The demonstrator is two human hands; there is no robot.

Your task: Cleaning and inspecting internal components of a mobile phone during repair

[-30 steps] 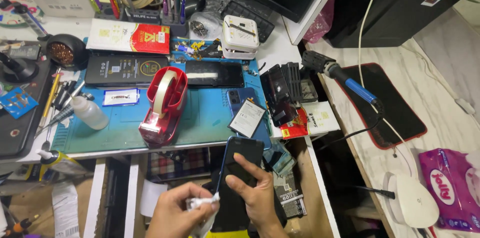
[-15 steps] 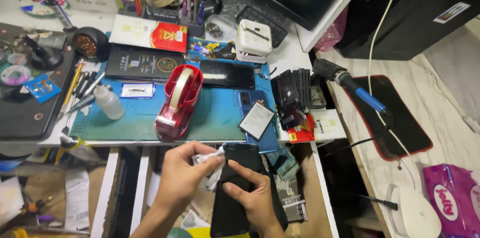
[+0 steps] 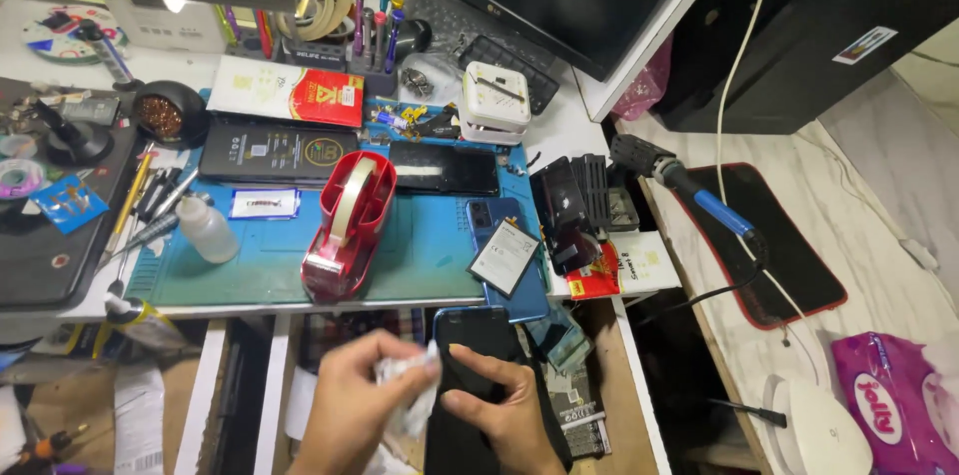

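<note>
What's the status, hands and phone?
Left hand presses white wipe against dark phone. Right hand steadies phone. Nothing between them.

Left hand [image 3: 362, 400]: white wipe [image 3: 408, 393] shifted from the lower end of the black phone [image 3: 478, 375] to its left edge. Right hand [image 3: 499, 410]: grip moved lower.

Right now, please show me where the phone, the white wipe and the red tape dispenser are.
phone [image 3: 478, 337]: head view, upper part of its dark screen.
white wipe [image 3: 412, 390]: head view, crumpled middle, in the left hand.
red tape dispenser [image 3: 345, 230]: head view, its red side wall.
</note>
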